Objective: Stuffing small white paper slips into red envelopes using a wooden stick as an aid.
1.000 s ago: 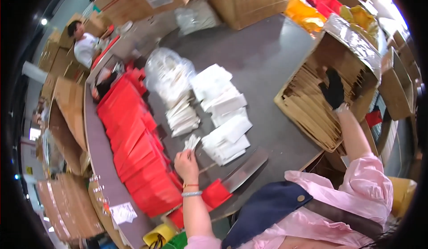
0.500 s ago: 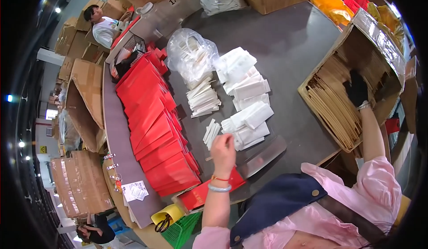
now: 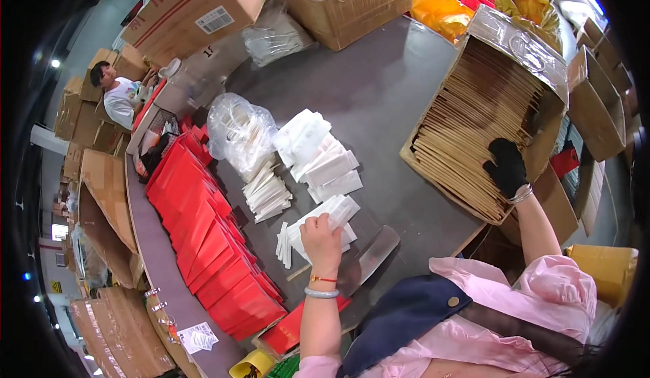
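Note:
My bare left hand (image 3: 321,242) has its fingers curled down at the near edge of overlapping white paper packets (image 3: 328,205); anything inside the fingers is hidden. Beside it lie narrow white strips (image 3: 284,245). Farther off are more white packets (image 3: 328,165), a pile of thin white packets (image 3: 267,192) and a clear plastic bag (image 3: 237,131) with pale pieces in it. My right hand (image 3: 506,168), in a black glove, lies over a tight row of flat brown card pieces (image 3: 467,127), thumb apart from the fingers. These stand in a tilted cardboard box (image 3: 433,185).
Overlapping red envelopes (image 3: 210,242) run along the table's left side. A clear curved plastic sheet (image 3: 372,256) lies near me, beside a red packet (image 3: 284,330). Cardboard boxes (image 3: 352,12) line the far edge. Another person (image 3: 122,97) is at the far left.
The view has swung, so the table's things sit farther left and the box shows more fully. My right hand has moved to the near side of the card row. My left fingers are lower, at the packets.

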A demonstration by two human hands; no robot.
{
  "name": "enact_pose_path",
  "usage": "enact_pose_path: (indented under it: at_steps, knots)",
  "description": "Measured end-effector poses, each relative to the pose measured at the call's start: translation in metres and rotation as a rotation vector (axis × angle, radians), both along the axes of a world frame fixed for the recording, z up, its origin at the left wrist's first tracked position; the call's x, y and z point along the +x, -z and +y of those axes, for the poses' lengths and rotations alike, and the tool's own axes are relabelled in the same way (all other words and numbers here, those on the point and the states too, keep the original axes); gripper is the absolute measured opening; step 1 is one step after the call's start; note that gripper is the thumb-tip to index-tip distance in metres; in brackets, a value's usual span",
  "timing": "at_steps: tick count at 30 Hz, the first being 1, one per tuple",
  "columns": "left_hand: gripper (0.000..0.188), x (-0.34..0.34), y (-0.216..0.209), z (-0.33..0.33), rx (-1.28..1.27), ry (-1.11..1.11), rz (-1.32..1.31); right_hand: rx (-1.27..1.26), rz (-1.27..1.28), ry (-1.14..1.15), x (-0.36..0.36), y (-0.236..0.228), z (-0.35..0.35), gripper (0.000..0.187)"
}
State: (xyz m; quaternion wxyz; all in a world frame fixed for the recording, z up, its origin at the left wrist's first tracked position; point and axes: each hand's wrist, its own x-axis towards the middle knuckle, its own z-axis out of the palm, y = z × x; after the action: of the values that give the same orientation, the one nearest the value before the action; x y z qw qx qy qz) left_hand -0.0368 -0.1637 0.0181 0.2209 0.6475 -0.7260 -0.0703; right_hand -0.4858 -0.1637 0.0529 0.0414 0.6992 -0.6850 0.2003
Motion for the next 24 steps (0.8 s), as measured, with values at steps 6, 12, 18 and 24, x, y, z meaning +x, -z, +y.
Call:
enact_pose_path:
  at_steps: [6, 12, 18, 24]
  knots:
    - [0.03, 0.0, -0.006, 0.003, 0.011, 0.033, 0.055, 0.017, -0.126, 0.067, 0.003, 0.018, 0.008, 0.021]
    - [0.032, 0.0, -0.006, 0.011, 0.166, 0.004, 0.265, 0.198, -0.024, 0.209, 0.02, 0.005, 0.006, 0.017]
    - [0.038, 0.002, -0.032, 0.032, 0.333, -0.094, 0.429, -0.037, -0.171, 0.242, 0.008, 0.012, 0.001, 0.016]
    - [0.035, 0.013, -0.033, 0.112, 0.215, 0.066, 0.0, 0.067, -0.258, -0.413, 0.103, -0.035, 0.0, 0.016]
